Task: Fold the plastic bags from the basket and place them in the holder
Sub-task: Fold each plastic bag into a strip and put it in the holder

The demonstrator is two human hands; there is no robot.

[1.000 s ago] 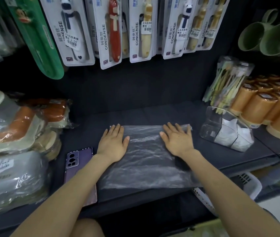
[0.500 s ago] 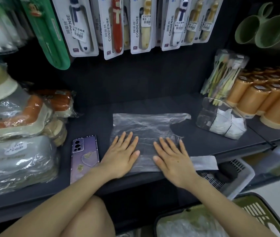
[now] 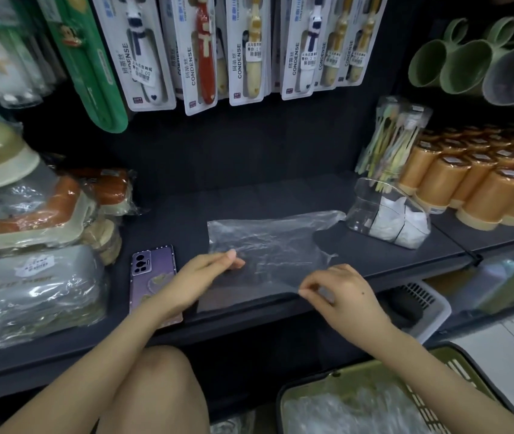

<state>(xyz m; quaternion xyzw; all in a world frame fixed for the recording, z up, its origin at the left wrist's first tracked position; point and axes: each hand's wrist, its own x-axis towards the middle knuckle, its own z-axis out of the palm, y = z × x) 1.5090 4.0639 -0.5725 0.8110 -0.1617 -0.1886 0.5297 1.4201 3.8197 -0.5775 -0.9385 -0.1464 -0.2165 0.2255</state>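
Note:
A clear plastic bag (image 3: 268,242) lies spread on the dark shelf (image 3: 249,198), its near edge lifted. My left hand (image 3: 205,274) pinches the bag's left near edge between thumb and fingers. My right hand (image 3: 340,292) pinches the right near corner just above the shelf's front edge. A clear holder (image 3: 387,214) with folded white bags inside stands on the shelf to the right of the bag. The green basket (image 3: 456,371), with more crumpled clear bags (image 3: 349,408) in it, sits on the floor at the lower right.
A purple phone (image 3: 152,270) lies just left of my left hand. Wrapped goods (image 3: 30,277) are stacked at the left. Orange cups (image 3: 481,189) and a toothbrush pack (image 3: 390,139) stand at the right. Toothbrush cards (image 3: 243,48) hang behind. A white basket (image 3: 428,305) sits below the shelf.
Both hands lay flat on the bag and slid toward me. Now they have lifted off and pinch its near edge, raising it from the shelf.

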